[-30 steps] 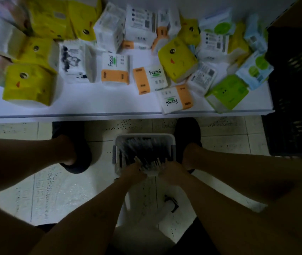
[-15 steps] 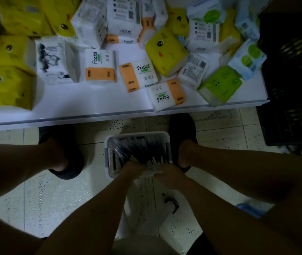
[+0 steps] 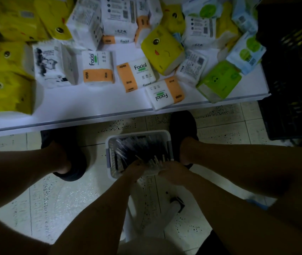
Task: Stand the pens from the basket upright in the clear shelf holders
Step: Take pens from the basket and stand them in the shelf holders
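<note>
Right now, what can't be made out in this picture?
Clear holders: not in the head view at all; beyond the frame.
Fingers of left hand and right hand: head view, lost in shadow and behind the hands' backs; grip unclear.
Pens in the basket: head view, too dark and small to count.
Crate: head view, cut off by the right edge.

White shelf [image 3: 91,112] carries scattered tissue packs [image 3: 98,69]; speckled tile floor [image 3: 220,129] bears pen basket [image 3: 139,133]
</note>
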A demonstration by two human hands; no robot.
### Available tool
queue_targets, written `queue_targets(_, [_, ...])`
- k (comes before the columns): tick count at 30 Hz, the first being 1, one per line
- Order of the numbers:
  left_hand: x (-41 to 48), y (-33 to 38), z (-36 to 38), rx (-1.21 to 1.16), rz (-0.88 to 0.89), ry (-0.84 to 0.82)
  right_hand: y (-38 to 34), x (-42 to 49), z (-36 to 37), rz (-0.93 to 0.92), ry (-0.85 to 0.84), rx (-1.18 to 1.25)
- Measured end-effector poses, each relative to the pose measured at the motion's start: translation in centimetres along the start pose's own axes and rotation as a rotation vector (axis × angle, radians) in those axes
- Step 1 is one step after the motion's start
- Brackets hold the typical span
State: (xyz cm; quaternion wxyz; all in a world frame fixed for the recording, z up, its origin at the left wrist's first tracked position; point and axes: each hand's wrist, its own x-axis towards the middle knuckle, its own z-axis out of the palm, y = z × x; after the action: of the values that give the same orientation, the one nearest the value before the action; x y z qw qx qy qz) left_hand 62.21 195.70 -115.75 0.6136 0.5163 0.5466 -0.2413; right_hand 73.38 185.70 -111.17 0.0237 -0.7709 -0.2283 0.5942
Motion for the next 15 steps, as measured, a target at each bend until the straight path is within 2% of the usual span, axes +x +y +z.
queue_targets(3, [0.4, 0.2, 0.4, -0.137, -0.042, 0.035, -0.5, -0.5, -0.4, 0.048, 0.077, 0.035])
queue_targets(5, [0.3, -0.3, 0.6, -0.208, -0.081, 0.125, -0.7, -0.6, -0.2, 0.026, 0.103, 0.118])
queue_targets(9, [-0.2, -0.7, 0.3, -0.197, -0.065, 0.261, -1.0, -0.8, 1.0, -0.012, 0.056, 0.102])
queue_targets(12, [-0.3, -0.6, -0.3, -0.165, -0.049, 0.185, -0.9, -0.9, 1.7, -0.044, 0.059, 0.077])
queue_targets(15, [-0.3, -0.2, -1.0, -0.244, -0.084, 0.069, -0.5, -0.6, 1.6, -0.052, 0.056, 0.055])
